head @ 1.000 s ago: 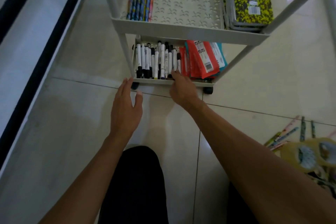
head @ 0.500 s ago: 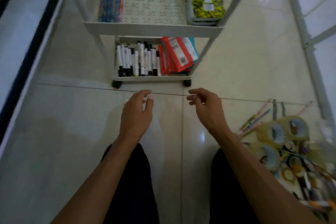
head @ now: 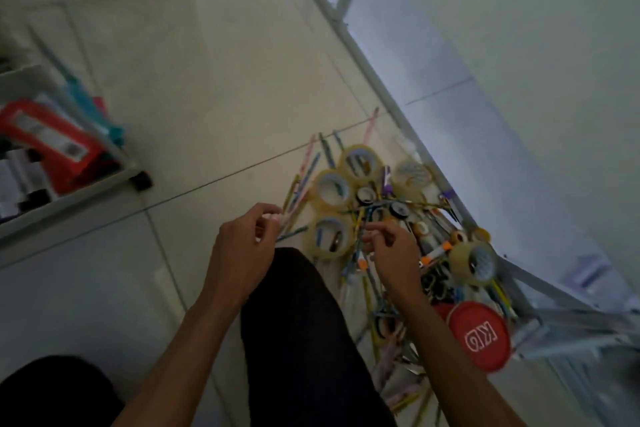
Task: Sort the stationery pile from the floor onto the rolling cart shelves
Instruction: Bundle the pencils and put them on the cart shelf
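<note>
Nearest the camera: two knees in black trousers (head: 304,340), bent over pale glossy floor tiles (head: 214,87) with thin grout lines.

Left hand (head: 239,250) raised above the floor beside the right knee, fingers loosely curled, thumb and fingertips close together; whether anything is pinched, cannot tell. Right hand (head: 391,253) over the near edge of the stationery pile (head: 381,239), fingers curled downward among pencils; grip on any item not discernible.

Pile lying on the floor to the right, touching the base of a white metal frame (head: 398,107). Contents: four clear packing-tape rolls, three clustered (head: 334,189) at the far-left side, one (head: 476,262) at the right; small dark tape rolls (head: 366,196) at the centre; many patterned pencils (head: 301,184) fanned outward; orange-capped markers (head: 438,251); a red round lid (head: 479,336) marked "KG" at the near-right edge.

Far left: lower shelf of the white rolling cart (head: 69,191), blurred, black caster (head: 142,180) at its corner, holding red packets (head: 52,142), teal items and black-and-white markers (head: 20,180).

Open floor between cart and pile, extending to the far wall. Right side bounded by the diagonal frame rail and a pale wall (head: 519,45).
</note>
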